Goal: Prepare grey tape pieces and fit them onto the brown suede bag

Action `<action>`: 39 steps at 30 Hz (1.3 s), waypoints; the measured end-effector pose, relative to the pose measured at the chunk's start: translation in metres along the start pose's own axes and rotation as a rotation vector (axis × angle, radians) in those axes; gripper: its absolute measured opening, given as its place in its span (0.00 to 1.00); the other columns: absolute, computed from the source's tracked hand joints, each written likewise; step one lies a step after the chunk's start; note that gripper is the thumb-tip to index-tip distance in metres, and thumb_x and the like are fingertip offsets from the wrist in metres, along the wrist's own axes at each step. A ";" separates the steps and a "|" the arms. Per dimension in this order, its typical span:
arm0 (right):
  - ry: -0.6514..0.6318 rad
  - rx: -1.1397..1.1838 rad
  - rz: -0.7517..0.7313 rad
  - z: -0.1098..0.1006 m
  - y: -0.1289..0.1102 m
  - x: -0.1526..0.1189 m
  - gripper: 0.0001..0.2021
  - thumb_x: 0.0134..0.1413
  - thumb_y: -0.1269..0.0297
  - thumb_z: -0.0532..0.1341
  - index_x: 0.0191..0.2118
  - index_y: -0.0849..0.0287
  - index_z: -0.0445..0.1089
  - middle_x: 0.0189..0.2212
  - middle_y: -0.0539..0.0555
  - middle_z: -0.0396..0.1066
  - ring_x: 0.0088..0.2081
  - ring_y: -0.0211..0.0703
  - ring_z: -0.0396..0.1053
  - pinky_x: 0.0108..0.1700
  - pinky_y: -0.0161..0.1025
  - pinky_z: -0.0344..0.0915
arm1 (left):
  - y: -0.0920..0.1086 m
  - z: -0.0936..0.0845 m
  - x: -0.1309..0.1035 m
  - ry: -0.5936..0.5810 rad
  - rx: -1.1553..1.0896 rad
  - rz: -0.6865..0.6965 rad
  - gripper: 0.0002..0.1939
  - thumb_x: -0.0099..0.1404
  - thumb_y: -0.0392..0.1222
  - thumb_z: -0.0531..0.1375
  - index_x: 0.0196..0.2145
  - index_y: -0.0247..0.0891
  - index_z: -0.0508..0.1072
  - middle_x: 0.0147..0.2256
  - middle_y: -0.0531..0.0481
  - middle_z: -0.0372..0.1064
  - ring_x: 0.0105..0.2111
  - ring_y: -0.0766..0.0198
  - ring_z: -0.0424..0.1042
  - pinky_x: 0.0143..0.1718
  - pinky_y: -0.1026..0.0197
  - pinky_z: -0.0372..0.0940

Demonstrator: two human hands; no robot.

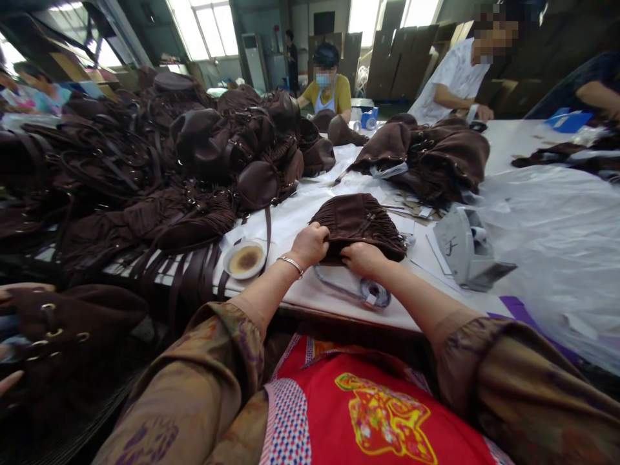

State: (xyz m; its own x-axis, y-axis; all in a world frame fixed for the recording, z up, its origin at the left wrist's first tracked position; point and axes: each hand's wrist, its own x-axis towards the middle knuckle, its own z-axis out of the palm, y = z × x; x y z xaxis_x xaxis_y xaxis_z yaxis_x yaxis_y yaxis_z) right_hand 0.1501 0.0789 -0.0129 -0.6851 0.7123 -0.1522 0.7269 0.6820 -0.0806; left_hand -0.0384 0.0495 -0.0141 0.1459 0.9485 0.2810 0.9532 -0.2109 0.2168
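Note:
A dark brown fringed bag (pixel 351 216) lies on the white table in front of me, its fringes fanned along both sides. My left hand (pixel 311 244) has its fingers closed on the bag's near left edge, with a silver bangle round the wrist. My right hand (pixel 363 258) grips the near edge at the middle, fingertips partly hidden beneath the bag. Just below the hands, a rolled grey strap-like coil (pixel 375 294) with a small white tag rests by the table's front edge.
Brown bags (pixel 208 142) are heaped high at left; more bags (pixel 431 152) lie back right. A white bowl (pixel 244 259) with brownish contents stands left of my arm. A grey tape dispenser (pixel 467 248) and clear plastic sheeting (pixel 557 239) are at right. Co-workers sit across the table.

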 end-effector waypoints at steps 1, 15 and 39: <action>-0.013 -0.007 0.009 0.000 -0.003 0.005 0.15 0.62 0.62 0.54 0.47 0.56 0.77 0.44 0.60 0.77 0.45 0.53 0.74 0.44 0.42 0.67 | 0.001 0.001 -0.003 0.011 0.021 -0.029 0.09 0.64 0.39 0.58 0.41 0.38 0.74 0.41 0.43 0.69 0.42 0.56 0.71 0.45 0.58 0.67; -0.079 -0.009 -0.250 -0.001 -0.006 0.008 0.12 0.58 0.74 0.54 0.41 0.64 0.74 0.41 0.62 0.77 0.43 0.48 0.74 0.45 0.36 0.64 | -0.014 0.011 -0.014 -0.253 0.144 -0.230 0.14 0.70 0.34 0.48 0.46 0.35 0.70 0.38 0.38 0.76 0.40 0.53 0.77 0.41 0.55 0.68; 0.001 0.399 0.149 0.019 -0.018 0.003 0.09 0.58 0.61 0.60 0.37 0.61 0.74 0.34 0.58 0.76 0.32 0.44 0.70 0.32 0.36 0.57 | 0.009 0.024 0.000 -0.042 0.248 -0.062 0.16 0.74 0.39 0.44 0.45 0.37 0.70 0.41 0.40 0.69 0.40 0.55 0.70 0.38 0.57 0.65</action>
State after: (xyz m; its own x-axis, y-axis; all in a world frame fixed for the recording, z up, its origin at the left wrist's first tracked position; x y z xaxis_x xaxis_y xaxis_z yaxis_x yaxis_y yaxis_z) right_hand 0.1364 0.0658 -0.0302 -0.5714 0.7983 -0.1901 0.7786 0.4543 -0.4329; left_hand -0.0237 0.0534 -0.0351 0.0914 0.9680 0.2337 0.9957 -0.0929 -0.0047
